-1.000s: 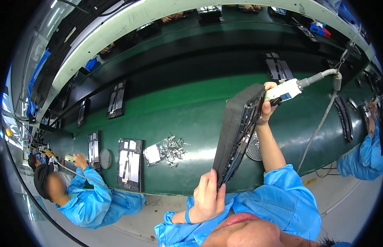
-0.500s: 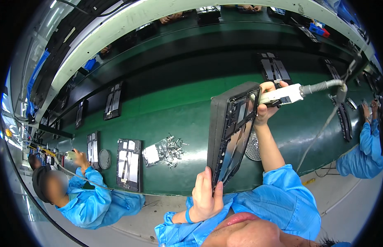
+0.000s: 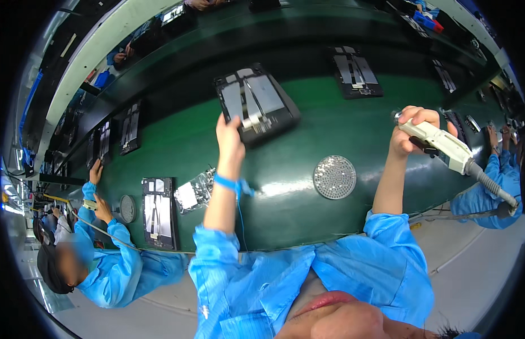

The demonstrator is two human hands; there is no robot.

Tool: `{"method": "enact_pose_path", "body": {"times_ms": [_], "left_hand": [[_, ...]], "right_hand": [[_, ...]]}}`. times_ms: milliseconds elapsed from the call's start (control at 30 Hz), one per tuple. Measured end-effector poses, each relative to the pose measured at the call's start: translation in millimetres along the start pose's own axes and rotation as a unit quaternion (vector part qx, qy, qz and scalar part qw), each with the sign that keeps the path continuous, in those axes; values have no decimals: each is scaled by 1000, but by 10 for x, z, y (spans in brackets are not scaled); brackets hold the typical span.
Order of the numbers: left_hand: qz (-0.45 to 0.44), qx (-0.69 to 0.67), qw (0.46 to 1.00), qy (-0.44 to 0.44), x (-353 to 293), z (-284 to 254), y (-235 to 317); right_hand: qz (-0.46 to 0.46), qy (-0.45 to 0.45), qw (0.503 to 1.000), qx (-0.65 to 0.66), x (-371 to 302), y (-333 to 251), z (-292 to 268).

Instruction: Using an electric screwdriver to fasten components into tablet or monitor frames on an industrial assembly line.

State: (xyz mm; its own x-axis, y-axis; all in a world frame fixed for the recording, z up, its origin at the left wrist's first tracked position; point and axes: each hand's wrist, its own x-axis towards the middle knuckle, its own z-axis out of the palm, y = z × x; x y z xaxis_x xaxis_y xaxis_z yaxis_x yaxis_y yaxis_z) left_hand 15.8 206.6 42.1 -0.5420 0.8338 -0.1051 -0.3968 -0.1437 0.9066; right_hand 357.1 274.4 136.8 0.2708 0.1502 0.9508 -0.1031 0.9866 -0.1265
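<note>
My left hand grips the near edge of an opened tablet in a thick black holder, out over the bench. Silvery battery panels and a flat cable face up inside it. Off to the right, my right hand is wrapped around a cream electric screwdriver with a grey ribbed cable sleeve. Its metal tip points left, clear of the tablet. Between my arms lies a round silvery dish covered in small holes or screws.
Another opened tablet lies near left beside a clear bag of small metal parts. More tablets are spaced along the green bench. A co-worker sits left; another person's sleeve shows right.
My left hand has carried the tablet away and leftward, and it now lies flatter, face up. My right hand has moved right with the screwdriver, away from the tablet. The round dish is uncovered.
</note>
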Motion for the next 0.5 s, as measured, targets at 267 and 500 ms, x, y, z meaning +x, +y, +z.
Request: {"method": "enact_pose_path", "body": {"times_ms": [267, 500], "left_hand": [[144, 214, 966, 27, 1703, -868, -402], [255, 666, 700, -27, 821, 1554, -543]], "right_hand": [[25, 53, 998, 35, 140, 97, -141], [44, 60, 997, 7, 141, 216, -463]]}}
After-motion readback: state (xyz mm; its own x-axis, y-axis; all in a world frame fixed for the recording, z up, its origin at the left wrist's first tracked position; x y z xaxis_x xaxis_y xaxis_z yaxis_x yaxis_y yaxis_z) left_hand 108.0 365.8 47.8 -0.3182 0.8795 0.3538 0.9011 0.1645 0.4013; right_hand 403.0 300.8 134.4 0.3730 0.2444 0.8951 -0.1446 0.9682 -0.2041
